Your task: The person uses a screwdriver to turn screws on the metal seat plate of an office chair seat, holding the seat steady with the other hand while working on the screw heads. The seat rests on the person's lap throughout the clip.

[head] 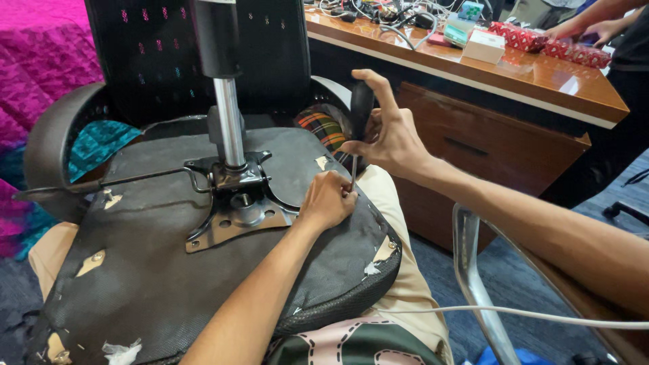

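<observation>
Black-handled screwdriver (358, 128) stands gripped in right hand (389, 138), left hand (329, 201) pinching its tip.

A white box (484, 46) sat on the wooden worktop (541, 78), a teal-and-white carton (463, 21) just behind it. Red patterned wrapped packages (551, 42) lay further right.

The place looks like an office. A long, glossy brown wooden desk (541, 78) with a drawer front runs along the right side, its top cluttered with a tangle of grey and black cables (378, 13) and small cardboard boxes (483, 46). The floor is covered in grey-blue carpet (527, 284). An upturned black mesh-backed swivel office chair (203, 270) with a chrome gas cylinder fits the same setting, and another person stands at the far end of the desk.
</observation>
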